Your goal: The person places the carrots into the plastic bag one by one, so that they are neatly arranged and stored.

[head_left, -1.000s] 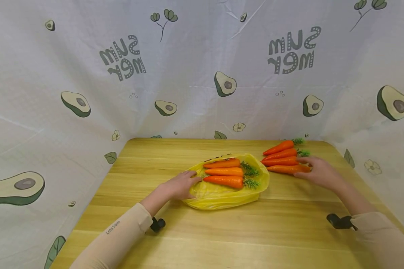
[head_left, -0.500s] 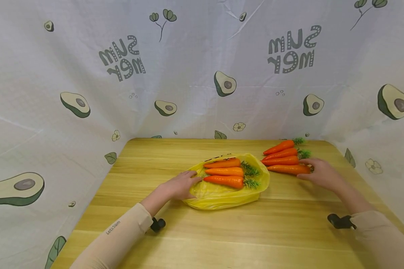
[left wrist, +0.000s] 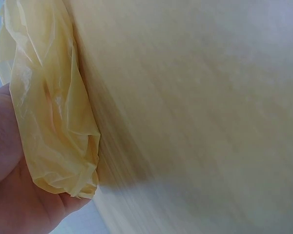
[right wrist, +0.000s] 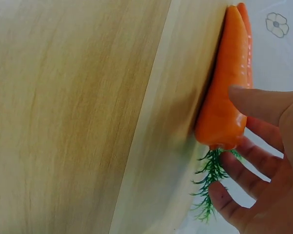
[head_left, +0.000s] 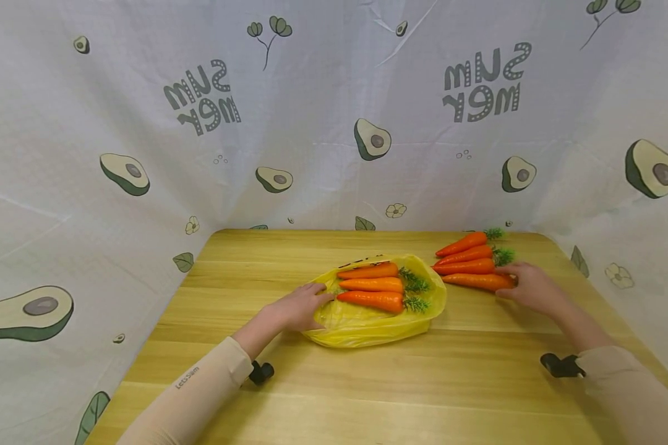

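Observation:
A yellow plastic bag [head_left: 367, 338] lies on the table with its mouth spread. Three orange toy-like carrots [head_left: 373, 284] with green tops lie side by side in that mouth. My left hand [head_left: 300, 307] holds the bag's left end; in the left wrist view, crinkled yellow plastic covers part of the fingers. To the right lie several more carrots [head_left: 464, 253], tips pointing left. My right hand [head_left: 534, 287] is at the thick end of the nearest carrot [right wrist: 224, 97], thumb lying over it. The other fingers are spread loosely behind it and beside its green top [right wrist: 210, 183].
A wooden table [head_left: 334, 395] bears everything. A pale cloth [head_left: 312, 123] printed with avocados hangs behind and at both sides, close to the far carrots. Black wrist mounts [head_left: 560, 366] stick out below both forearms.
My right hand has slid slightly to the right along the nearest carrot, which shifted a little the same way. The left hand, the bag and its carrots stay in place.

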{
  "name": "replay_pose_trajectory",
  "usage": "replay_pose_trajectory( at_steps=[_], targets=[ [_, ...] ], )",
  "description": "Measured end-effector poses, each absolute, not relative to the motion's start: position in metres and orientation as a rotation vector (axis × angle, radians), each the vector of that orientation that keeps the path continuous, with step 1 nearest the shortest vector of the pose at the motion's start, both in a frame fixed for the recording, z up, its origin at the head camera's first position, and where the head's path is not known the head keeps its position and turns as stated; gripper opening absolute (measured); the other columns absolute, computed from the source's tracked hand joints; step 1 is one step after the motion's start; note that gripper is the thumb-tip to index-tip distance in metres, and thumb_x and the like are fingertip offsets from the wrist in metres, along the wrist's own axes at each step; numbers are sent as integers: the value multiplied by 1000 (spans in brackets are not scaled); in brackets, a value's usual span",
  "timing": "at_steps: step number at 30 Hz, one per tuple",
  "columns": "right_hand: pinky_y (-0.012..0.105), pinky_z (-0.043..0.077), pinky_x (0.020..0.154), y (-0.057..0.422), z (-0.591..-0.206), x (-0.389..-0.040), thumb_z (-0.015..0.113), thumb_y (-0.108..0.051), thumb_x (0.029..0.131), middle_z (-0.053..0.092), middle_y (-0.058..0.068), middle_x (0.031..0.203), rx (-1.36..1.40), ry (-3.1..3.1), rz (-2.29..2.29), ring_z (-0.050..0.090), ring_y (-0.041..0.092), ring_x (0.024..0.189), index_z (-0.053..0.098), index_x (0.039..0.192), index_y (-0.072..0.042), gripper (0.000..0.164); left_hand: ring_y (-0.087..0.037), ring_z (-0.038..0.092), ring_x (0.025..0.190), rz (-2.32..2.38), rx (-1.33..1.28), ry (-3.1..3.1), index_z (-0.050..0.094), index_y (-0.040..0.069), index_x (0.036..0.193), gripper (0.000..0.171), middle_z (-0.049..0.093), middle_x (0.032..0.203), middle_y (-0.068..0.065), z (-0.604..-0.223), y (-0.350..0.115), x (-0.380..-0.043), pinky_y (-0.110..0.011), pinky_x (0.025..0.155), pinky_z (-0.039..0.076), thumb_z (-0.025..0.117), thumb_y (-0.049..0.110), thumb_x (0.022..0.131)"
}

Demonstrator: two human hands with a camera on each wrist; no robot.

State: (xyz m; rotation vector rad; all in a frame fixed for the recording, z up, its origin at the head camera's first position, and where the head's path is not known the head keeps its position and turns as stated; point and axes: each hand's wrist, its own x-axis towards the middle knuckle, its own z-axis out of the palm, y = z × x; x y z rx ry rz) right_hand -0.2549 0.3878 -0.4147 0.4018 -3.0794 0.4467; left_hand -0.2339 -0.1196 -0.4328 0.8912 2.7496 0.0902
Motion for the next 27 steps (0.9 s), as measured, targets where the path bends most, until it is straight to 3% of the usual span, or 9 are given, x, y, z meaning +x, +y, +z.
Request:
replay_pose_trajectory(
  at_steps=[18,27],
  targets=[
    [73,42,96,391,-422,-252,75,-15,85,54,40,125,427,-3067,343,52,61,113,63,125,9,48,-36,34,148,78,908,2759,43,18,154,74,37,158,-15,-432,-119,-233,-49,122,30,73,43,91],
    [73,41,96,394,-423,-252,74,-19,87,52,42,128,394,-3080,414,51,62,114,61,129,9,52,-36,34,148,95,915,2757,44,17,154,74,38,158,-15,-432,-119,-233,-50,121,30,74,43,91]
  ],
)
